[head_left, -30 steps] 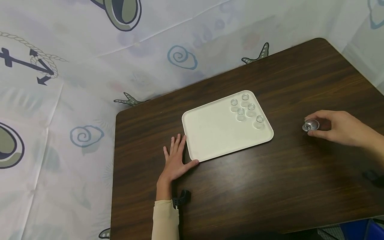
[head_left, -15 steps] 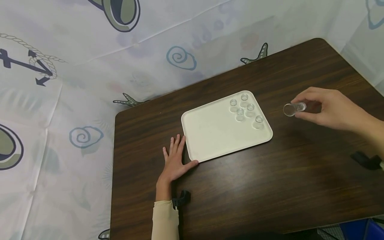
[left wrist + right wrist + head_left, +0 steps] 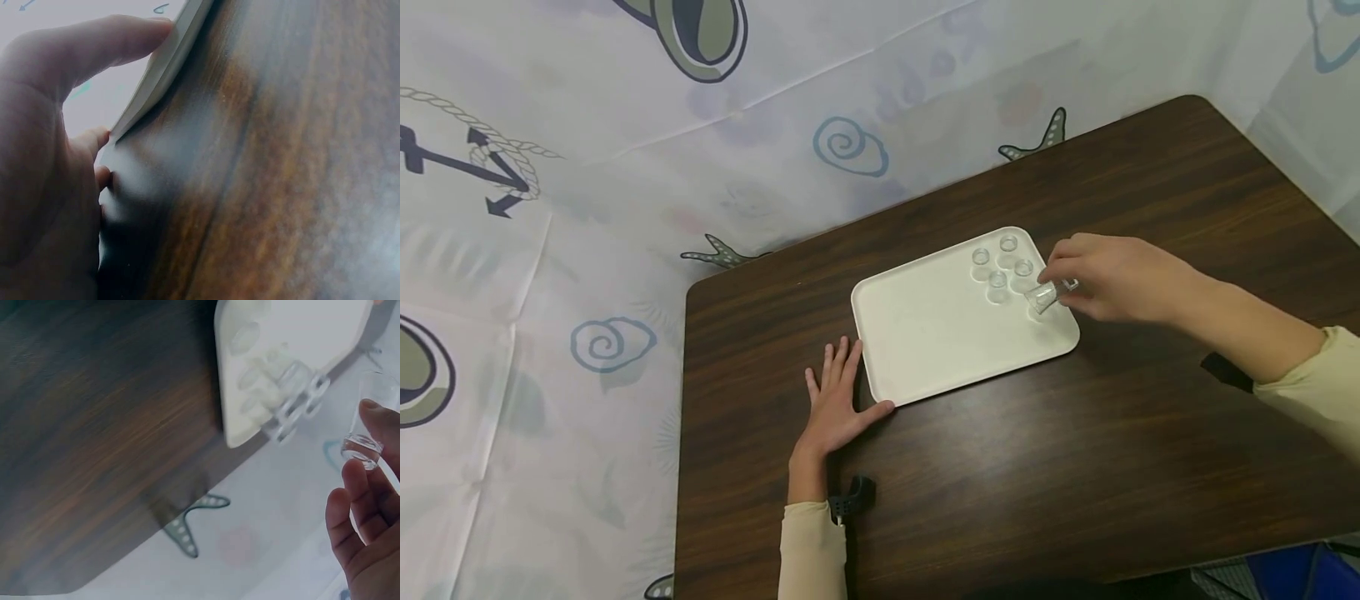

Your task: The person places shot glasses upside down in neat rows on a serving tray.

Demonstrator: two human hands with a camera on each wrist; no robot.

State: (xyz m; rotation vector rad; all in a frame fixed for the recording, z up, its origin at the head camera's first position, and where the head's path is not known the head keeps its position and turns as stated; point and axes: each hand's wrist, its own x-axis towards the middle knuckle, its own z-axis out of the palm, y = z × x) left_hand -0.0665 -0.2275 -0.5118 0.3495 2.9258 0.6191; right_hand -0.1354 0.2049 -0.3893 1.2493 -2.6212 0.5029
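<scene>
My right hand [image 3: 1112, 277] pinches a clear shot glass [image 3: 1042, 297] over the right end of a white tray [image 3: 932, 333]. In the head view this glass is tilted, its wide end pointing down and left. The right wrist view shows the thumb and fingers around the thick base of the held glass [image 3: 362, 450]. Several more clear shot glasses [image 3: 997, 285] stand on the tray's right part, one of them hidden behind the held glass. My left hand [image 3: 835, 414] lies spread at the tray's left end, the thumb [image 3: 125, 40] at the front left corner.
The tray rests on a dark wood-grain table [image 3: 1000, 467]. Along the table's back edge hangs a pale curtain [image 3: 737, 150] printed with sea shapes. Something blue [image 3: 1292, 575] shows below the table's front right edge.
My right hand has lifted the shot glass off the table at the right and carried it left over the tray, tilting it on the way. The left hand has stayed put.
</scene>
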